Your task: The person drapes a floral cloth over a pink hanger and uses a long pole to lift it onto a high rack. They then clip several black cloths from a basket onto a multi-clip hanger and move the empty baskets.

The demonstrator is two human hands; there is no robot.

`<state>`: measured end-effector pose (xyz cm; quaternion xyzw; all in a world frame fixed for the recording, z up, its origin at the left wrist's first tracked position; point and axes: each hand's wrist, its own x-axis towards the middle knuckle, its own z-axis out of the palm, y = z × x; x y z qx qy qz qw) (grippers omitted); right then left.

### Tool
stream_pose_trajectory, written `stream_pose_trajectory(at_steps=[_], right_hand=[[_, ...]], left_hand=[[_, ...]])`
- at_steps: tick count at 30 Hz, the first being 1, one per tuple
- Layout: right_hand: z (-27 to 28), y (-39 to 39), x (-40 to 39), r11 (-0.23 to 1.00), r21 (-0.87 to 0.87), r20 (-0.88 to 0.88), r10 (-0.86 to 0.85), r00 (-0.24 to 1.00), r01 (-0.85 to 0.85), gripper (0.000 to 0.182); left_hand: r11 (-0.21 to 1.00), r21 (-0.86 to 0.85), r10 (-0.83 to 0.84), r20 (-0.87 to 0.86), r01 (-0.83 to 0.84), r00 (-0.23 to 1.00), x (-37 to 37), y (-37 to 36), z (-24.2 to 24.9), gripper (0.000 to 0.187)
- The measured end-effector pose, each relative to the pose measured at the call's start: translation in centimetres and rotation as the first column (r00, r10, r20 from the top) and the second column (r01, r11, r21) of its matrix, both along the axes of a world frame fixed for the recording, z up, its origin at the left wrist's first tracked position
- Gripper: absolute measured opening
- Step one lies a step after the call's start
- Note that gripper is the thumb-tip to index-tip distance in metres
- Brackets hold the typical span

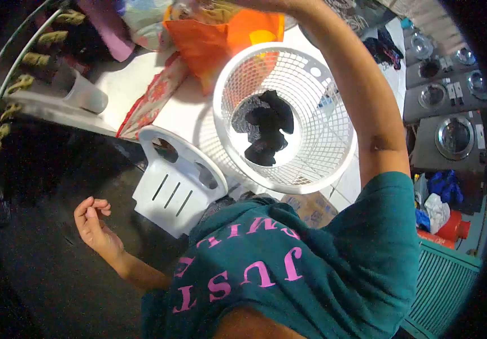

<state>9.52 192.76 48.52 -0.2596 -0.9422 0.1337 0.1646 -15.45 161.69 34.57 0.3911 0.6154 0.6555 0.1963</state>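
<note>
My left hand (95, 229) hangs in the air at the left, palm up, with fingers loosely curled and nothing in them. It is beside a white plastic chair (167, 186) with slots in its back. My right forearm (345, 62) reaches up over a white laundry basket (338, 179) to an orange bag (198, 45). At the top edge my right hand is cut off, so its fingers and anything in them are hidden. Inside the basket lie a black garment (277, 113) and a grey patterned cloth (242, 116).
Clothes pegs (35, 59) line a curved rail at the left. A clear plastic cup (88, 95) stands near the white surface's edge, with a red-edged floral cloth (156, 96) close by. Front-loading washing machines (454, 137) appear at the right, above a green slatted panel (446, 282).
</note>
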Motion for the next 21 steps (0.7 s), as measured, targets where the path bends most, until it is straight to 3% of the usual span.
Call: stream_pose_trajectory(at_steps=[1,2,3,4,5,6,7,8,9,10,11,13,15,17,18,20,21], right_hand=[[-3.5,2.9,2.5,0.954,0.228,0.064,0.186,0.98,-0.196,0.021],[-11.2,7.1,4.9,0.962,-0.234,-0.088,0.122,0.989,-0.139,0.025],[-11.1,2.9,8.5,0.924,-0.381,-0.003,-0.015,1.0,0.013,0.023],[-15.0,4.1,11.2,0.857,-0.496,0.174,-0.062,0.983,0.142,0.036],[-17.9,3.3,13.4,0.762,-0.569,0.286,-0.17,0.943,0.31,0.036],[-20.7,2.6,15.6,0.763,-0.555,0.334,-0.161,0.929,0.332,0.032],[-25.6,2.5,17.8,0.653,-0.588,0.457,-0.219,0.862,0.477,0.029],[-32.8,2.4,20.8,0.724,-0.553,0.423,-0.183,0.887,0.413,0.025],[-34.5,0.6,21.5,0.762,-0.499,0.573,-0.067,0.816,0.413,0.021],[-36.6,-1.3,22.0,0.618,-0.547,0.706,-0.024,0.708,0.565,0.026],[-41.6,-2.6,22.9,0.366,-0.634,0.756,0.106,0.646,0.681,0.039],[-46.4,-7.1,22.6,0.227,-0.599,0.8,0.171,0.575,0.768,0.052],[-52.0,-11.6,22.8,0.466,-0.556,0.79,0.041,0.612,0.688,0.059],[-53.6,-14.8,21.7,0.422,-0.503,0.781,-0.15,0.606,0.754,0.049],[-53.8,-15.1,21.0,0.428,-0.512,0.775,-0.145,0.616,0.745,0.049],[-54.1,-15.4,19.8,0.292,-0.487,0.764,-0.315,0.563,0.823,0.035],[-54.4,-14.8,20.0,0.296,-0.488,0.761,-0.316,0.567,0.821,0.035]], left_hand=[[0.999,-0.051,-0.005,0.032,0.007,0.999,0.3,0.6,-0.5,0.017],[0.995,-0.098,-0.007,0.06,0.013,0.998,0.7,1.2,-0.8,0.016],[0.994,-0.111,-0.013,0.056,0.019,0.998,1.7,0.7,-0.6,0.016],[0.992,-0.123,-0.03,0.039,0.035,0.999,2.3,1.5,-0.7,0.016],[0.989,-0.138,-0.047,0.023,0.05,0.999,2.9,2.2,-0.9,0.016],[0.988,-0.146,-0.053,0.018,0.055,0.998,3.4,2.8,-1.1,0.016],[0.981,-0.177,-0.079,0.009,0.079,0.997,3.9,3.3,-1.3,0.016],[0.973,-0.209,-0.101,0.001,0.099,0.995,4.4,3.8,-1.5,0.016],[0.97,-0.225,-0.1,-0.005,0.097,0.995,5.1,4.0,-1.7,0.016],[0.957,-0.257,-0.14,-0.004,0.135,0.99,5.8,4.3,-2.1,0.016],[0.942,-0.289,-0.179,-0.003,0.171,0.984,6.6,4.5,-2.3,0.016],[0.914,-0.35,-0.208,0.027,0.204,0.978,8.8,5.1,-2.6,0.016],[0.875,-0.43,-0.224,0.051,0.224,0.973,10.6,5.4,-3.0,0.017],[0.84,-0.455,-0.28,0.107,0.297,0.954,12.1,5.8,-3.5,0.016],[0.812,-0.481,-0.322,0.106,0.332,0.941,12.9,6.3,-3.4,0.017],[0.758,-0.517,-0.391,0.129,0.398,0.912,14.3,7.3,-3.2,0.018],[0.735,-0.525,-0.415,0.152,0.429,0.897,14.9,7.9,-3.2,0.019]])
